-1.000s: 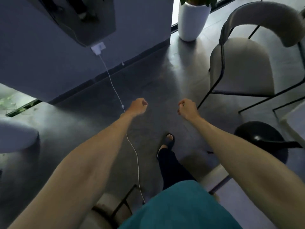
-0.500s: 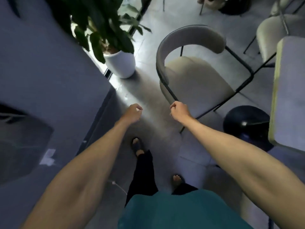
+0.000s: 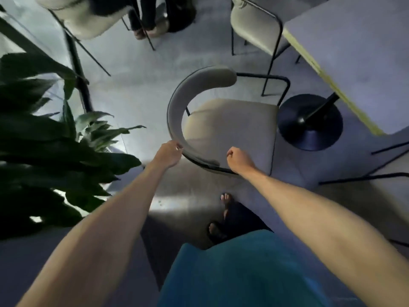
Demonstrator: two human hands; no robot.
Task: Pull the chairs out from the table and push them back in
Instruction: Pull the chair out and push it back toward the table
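A chair (image 3: 230, 129) with a curved beige backrest, a beige seat and a black metal frame stands in the middle, pulled away from the grey table (image 3: 358, 52) at the right. My left hand (image 3: 169, 152) is at the near-left curve of the backrest, fingers curled on its edge. My right hand (image 3: 239, 158) is a closed fist just above the near end of the backrest and its black rail; whether it touches the rail is unclear.
The table's black pedestal base (image 3: 309, 122) sits right beside the chair seat. A second beige chair (image 3: 254, 25) stands at the table's far side, another chair (image 3: 84, 18) at top left. A large leafy plant (image 3: 55, 140) fills the left. Another person's feet (image 3: 150, 29) are at the top.
My view has swung right, from the wall to the chair and table. Both hands have come forward to the backrest, and the left one has taken hold of its edge.
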